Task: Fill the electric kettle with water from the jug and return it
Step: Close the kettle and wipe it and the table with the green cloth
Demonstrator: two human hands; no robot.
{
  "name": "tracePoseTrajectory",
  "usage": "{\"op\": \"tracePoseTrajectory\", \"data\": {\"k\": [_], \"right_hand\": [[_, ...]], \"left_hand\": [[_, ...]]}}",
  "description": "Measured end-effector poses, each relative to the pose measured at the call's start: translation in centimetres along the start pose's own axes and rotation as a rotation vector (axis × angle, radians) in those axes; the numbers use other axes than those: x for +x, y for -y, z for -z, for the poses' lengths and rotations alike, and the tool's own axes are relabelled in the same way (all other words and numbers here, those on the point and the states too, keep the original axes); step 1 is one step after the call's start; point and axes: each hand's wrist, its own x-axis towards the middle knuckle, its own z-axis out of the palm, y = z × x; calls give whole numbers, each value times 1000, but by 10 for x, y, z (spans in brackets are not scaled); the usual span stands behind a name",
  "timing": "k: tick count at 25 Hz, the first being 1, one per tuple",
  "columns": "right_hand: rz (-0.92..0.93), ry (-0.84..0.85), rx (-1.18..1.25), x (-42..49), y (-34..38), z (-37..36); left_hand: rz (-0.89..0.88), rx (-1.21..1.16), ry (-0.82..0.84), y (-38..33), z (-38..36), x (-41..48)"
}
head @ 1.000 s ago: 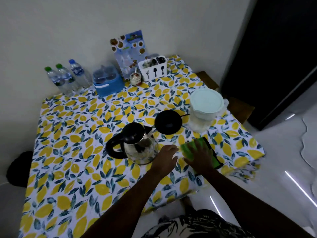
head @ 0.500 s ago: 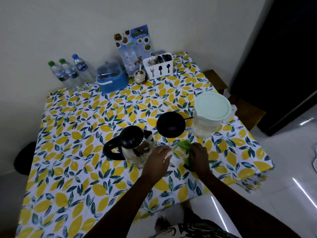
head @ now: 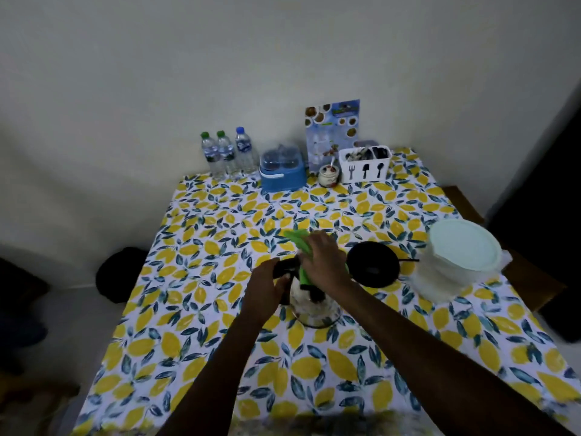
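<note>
Wiping the kettle before filling

Moving off the tablecloth, the green cloth is now on top of the kettle, pressed there by the right hand, fingers together over it. The left hand has closed around the black handle. The kettle stands mid-table, just beside its base; the lidded jug waits further right, so filling seems not begun. Bottle labels and the leaflet's print are too small to read.
</note>
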Motion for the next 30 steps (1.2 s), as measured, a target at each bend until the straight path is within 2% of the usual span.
{"op": "tracePoseTrajectory", "data": {"k": [2, 4, 7, 9, 11, 13, 15, 17, 21, 23, 24, 27, 28, 30], "right_hand": [[-56, 116, -256, 7, 10, -12], [-84, 69, -367, 2, 10, -19], [140, -64, -526, -38, 2, -40], [167, -73, -550, -43, 3, -43], [72, -51, -517, -20, 15, -36], [-113, 110, -452, 15, 30, -24], [-272, 390, -393, 46, 35, -11], [-378, 630, -218, 66, 33, 2], [-503, 847, 131, 82, 6, 20], [-549, 736, 316, 71, -28, 21], [-620, 638, 487, 62, -50, 16], [-868, 317, 1254, 9, -87, -19], [-869, 175, 1497, -10, -84, -31], [-797, -144, 1656, -43, -67, -55]], "left_hand": [[-8, -75, 96, 10, 6, 5], [0, -102, 124, 15, 13, 12], [-29, -87, 131, 22, 13, 14], [-8, -108, 126, 23, 13, 16], [8, -135, 134, 23, 15, 18], [22, -151, 143, 23, 16, 18], [32, -153, 166, 22, 15, 19], [8, -123, 228, 18, 13, 19], [-76, -44, 282, 16, 9, 24], [-71, -31, 262, 19, 7, 25], [-61, -41, 261, 19, 7, 26], [-51, -68, 282, 20, 6, 28], [-50, -72, 299, 21, 7, 28], [-66, -73, 345, 22, 9, 31]]}}
